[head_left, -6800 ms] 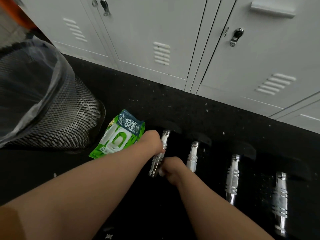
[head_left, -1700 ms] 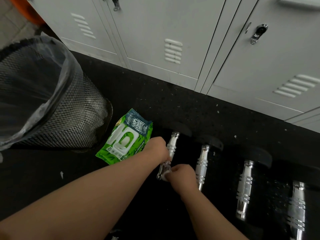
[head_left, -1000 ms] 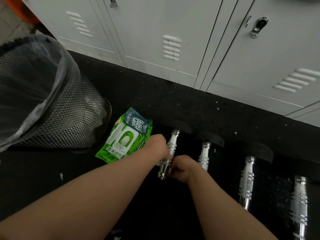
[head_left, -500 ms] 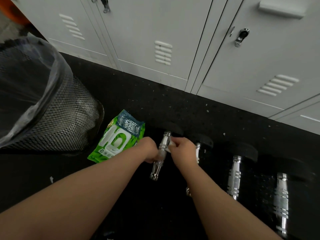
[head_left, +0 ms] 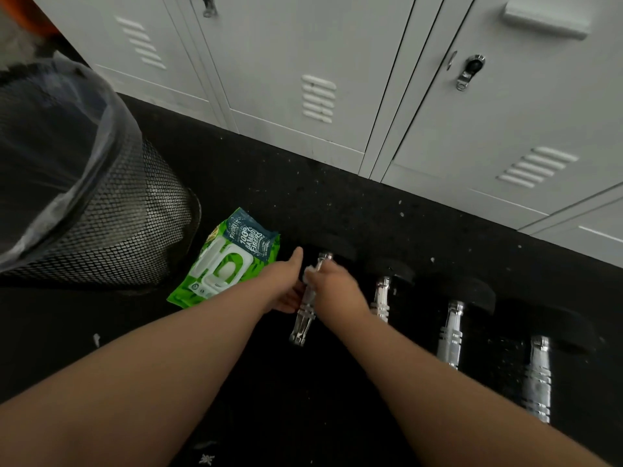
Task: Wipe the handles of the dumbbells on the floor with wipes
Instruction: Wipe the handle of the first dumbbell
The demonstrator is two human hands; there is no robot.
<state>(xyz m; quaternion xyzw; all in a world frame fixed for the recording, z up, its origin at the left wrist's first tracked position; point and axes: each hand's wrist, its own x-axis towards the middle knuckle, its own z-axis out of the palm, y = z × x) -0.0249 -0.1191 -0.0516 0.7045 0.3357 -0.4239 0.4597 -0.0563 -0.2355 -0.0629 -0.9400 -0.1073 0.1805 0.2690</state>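
Observation:
Several black dumbbells with chrome handles lie side by side on the dark floor. Both hands are at the leftmost dumbbell handle (head_left: 302,323). My right hand (head_left: 338,288) pinches a crumpled white wipe (head_left: 310,273) against the far part of that handle. My left hand (head_left: 281,288) lies against the handle's left side, its thumb stretched out and pointing away from me. The other handles (head_left: 450,335) (head_left: 537,375) lie to the right, untouched; my right wrist partly covers the second handle (head_left: 382,294).
A green pack of wipes (head_left: 229,257) lies on the floor just left of the dumbbells. A black mesh bin (head_left: 135,230) with a clear liner stands further left. Grey lockers (head_left: 303,62) line the wall behind.
My right hand with the wipe has slid from the near end of the handle to its far end. My left hand has loosened its grip, and its thumb now sticks out.

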